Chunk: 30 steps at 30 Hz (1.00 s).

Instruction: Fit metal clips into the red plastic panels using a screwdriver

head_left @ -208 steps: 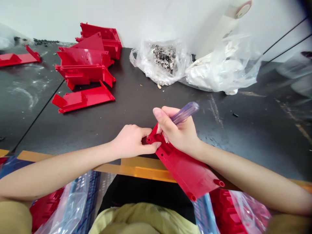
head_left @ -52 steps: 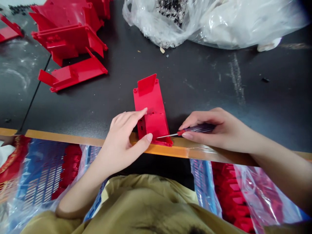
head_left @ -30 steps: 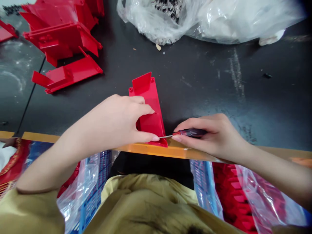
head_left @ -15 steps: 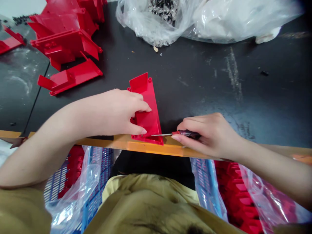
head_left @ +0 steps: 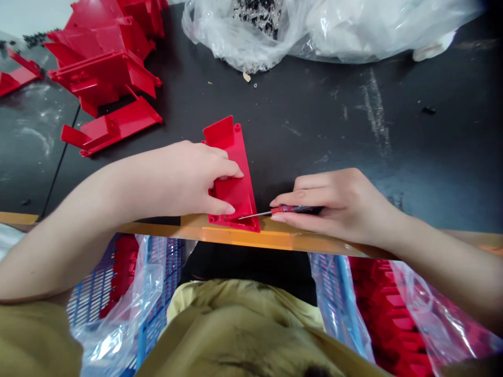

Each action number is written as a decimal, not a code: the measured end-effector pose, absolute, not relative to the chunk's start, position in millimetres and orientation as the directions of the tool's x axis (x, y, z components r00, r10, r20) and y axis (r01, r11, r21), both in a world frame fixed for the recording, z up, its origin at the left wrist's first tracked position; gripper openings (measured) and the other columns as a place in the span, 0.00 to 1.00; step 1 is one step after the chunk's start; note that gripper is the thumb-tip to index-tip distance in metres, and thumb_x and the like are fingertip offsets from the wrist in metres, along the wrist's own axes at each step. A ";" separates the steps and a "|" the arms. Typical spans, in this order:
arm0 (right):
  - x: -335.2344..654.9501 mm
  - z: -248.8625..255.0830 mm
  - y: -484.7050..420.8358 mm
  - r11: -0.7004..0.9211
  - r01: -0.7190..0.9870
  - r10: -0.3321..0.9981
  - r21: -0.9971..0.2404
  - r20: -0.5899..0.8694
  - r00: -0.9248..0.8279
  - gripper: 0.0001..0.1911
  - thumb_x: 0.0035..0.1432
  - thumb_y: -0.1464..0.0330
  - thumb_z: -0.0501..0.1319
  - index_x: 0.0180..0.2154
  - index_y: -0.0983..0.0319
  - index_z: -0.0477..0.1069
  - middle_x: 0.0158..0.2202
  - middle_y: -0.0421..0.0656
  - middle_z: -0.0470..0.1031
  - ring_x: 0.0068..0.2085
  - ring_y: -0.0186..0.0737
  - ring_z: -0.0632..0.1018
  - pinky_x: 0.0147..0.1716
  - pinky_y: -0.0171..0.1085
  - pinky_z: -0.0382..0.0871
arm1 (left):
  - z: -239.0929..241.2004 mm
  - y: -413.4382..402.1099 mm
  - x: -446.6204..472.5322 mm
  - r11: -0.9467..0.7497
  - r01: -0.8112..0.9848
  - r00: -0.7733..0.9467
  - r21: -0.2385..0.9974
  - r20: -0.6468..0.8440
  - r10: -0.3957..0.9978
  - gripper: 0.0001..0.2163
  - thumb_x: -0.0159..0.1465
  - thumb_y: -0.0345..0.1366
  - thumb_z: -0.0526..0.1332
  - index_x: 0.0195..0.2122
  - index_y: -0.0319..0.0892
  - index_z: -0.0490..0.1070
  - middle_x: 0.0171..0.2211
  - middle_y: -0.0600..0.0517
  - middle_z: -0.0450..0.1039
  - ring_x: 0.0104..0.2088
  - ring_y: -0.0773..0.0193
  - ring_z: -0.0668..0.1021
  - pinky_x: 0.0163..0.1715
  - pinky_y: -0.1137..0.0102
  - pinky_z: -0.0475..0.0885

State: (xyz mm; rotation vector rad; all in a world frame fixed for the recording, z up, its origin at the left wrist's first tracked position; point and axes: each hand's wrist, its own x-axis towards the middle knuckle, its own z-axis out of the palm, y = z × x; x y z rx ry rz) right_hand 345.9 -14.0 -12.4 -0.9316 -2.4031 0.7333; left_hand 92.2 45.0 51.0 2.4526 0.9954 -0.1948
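A red plastic part [head_left: 240,183] with raised walls and small round bosses lies at the table's front edge. My left hand [head_left: 214,175] is closed over its left side, thumb and fingers pressed on the plastic. Between the thumb and fingers of my right hand [head_left: 330,207] is a screwdriver [head_left: 281,209] with a red and dark handle. Its thin metal shaft points left, and the tip lies at the near end of the red part, close to my left thumb. Whether the tip touches the plastic I cannot tell.
Similar red parts [head_left: 102,73] are stacked at the back left. A clear bag [head_left: 251,50] with small dark pieces lies at the back. Orange tape [head_left: 251,238] lines the table edge. Below are blue crates [head_left: 155,319] with plastic liners and red parts.
My right hand has changed its grip, its fingers now stretched further along the screwdriver handle. The screwdriver is tilted a little more, its tip slightly further left. My left hand keeps its hold.
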 end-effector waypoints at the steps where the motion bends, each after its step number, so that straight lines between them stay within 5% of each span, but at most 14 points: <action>1: 345.4 -12.9 -14.1 0.628 0.471 0.715 -0.620 0.220 -0.664 0.14 0.64 0.58 0.59 0.36 0.58 0.80 0.27 0.41 0.79 0.25 0.32 0.75 0.24 0.34 0.59 | 51.0 44.5 92.5 -0.610 0.689 0.722 0.392 -0.295 0.626 0.15 0.55 0.53 0.64 0.38 0.51 0.78 0.32 0.53 0.76 0.32 0.55 0.79 0.41 0.60 0.71; 9: 337.1 -22.7 -25.4 0.636 0.639 0.764 -0.434 0.233 -0.602 0.17 0.66 0.57 0.55 0.31 0.60 0.73 0.21 0.39 0.76 0.20 0.32 0.72 0.22 0.34 0.53 | 48.5 39.0 96.5 -0.691 0.671 0.741 0.268 -0.263 0.618 0.17 0.54 0.57 0.64 0.34 0.49 0.76 0.32 0.53 0.75 0.34 0.55 0.80 0.43 0.61 0.70; 14: 334.2 -23.2 -28.6 0.641 0.676 0.765 -0.362 0.227 -0.603 0.20 0.67 0.57 0.53 0.29 0.61 0.73 0.17 0.39 0.72 0.18 0.33 0.71 0.21 0.34 0.51 | 57.4 38.8 112.7 -0.707 0.689 0.709 0.155 -0.346 0.615 0.16 0.53 0.54 0.66 0.28 0.45 0.74 0.26 0.52 0.74 0.37 0.50 0.80 0.43 0.61 0.70; 20: 332.2 -26.2 -31.4 0.605 0.720 0.796 -0.340 0.232 -0.559 0.22 0.67 0.55 0.51 0.28 0.60 0.72 0.17 0.38 0.71 0.18 0.33 0.70 0.22 0.34 0.47 | 65.3 38.8 120.6 -0.757 0.653 0.677 0.003 -0.450 0.582 0.16 0.56 0.52 0.63 0.32 0.42 0.75 0.28 0.50 0.76 0.36 0.51 0.80 0.41 0.63 0.69; 30: 332.1 -24.7 -31.1 0.637 0.695 0.769 -0.335 0.218 -0.600 0.22 0.67 0.56 0.52 0.28 0.61 0.73 0.17 0.38 0.72 0.18 0.34 0.71 0.22 0.34 0.48 | 61.1 46.3 114.0 -0.745 0.662 0.686 0.086 -0.470 0.555 0.20 0.53 0.54 0.67 0.36 0.43 0.78 0.31 0.49 0.76 0.35 0.52 0.79 0.40 0.62 0.68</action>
